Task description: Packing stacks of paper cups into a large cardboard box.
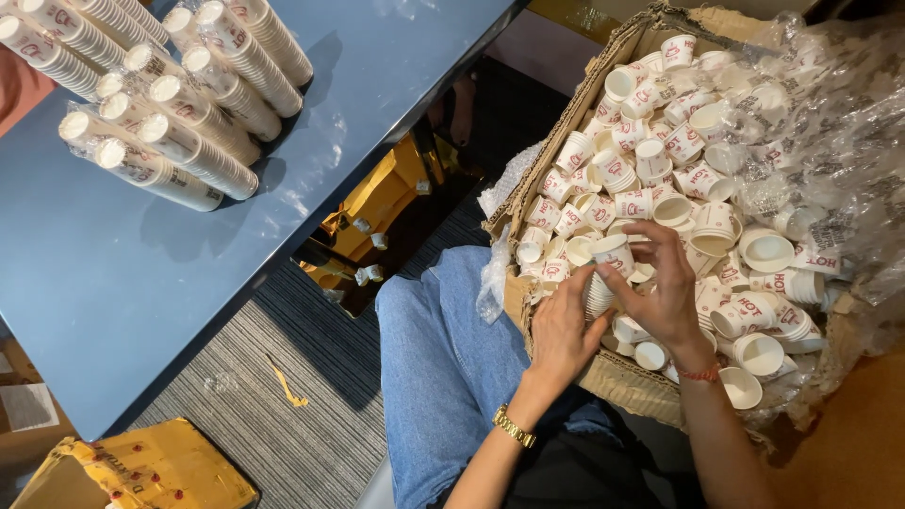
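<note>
At the bottom centre of the frame the person's two forearms rise toward a short stack of small paper cups (603, 283), white with red print, held just below the middle of the picture. The left hand (563, 332), with a gold watch (514, 426) at its wrist, cups the stack from the lower left, fingers curled against its side. The right hand (663, 287), a red thread bracelet (699, 374) on its wrist, closes over the stack from the right, thumb and fingers pinching near the top cup. Both hands grip the same stack.

The stack sits over the near edge of a cardboard box (566, 127) that fills the right half of the frame, resting against the person's blue-jeaned knee (443, 349). The box is heaped with loose cups (660, 160) of the same kind, lying every way, inside a crumpled clear plastic liner (839, 123).

Below and left lie striped grey carpet (273, 415) and a yellow carton (141, 471) at the bottom left corner.

Farther off, the upper left holds a dark blue table (141, 283), on which long wrapped sleeves of cups (170, 94) lie side by side at the top left.
</note>
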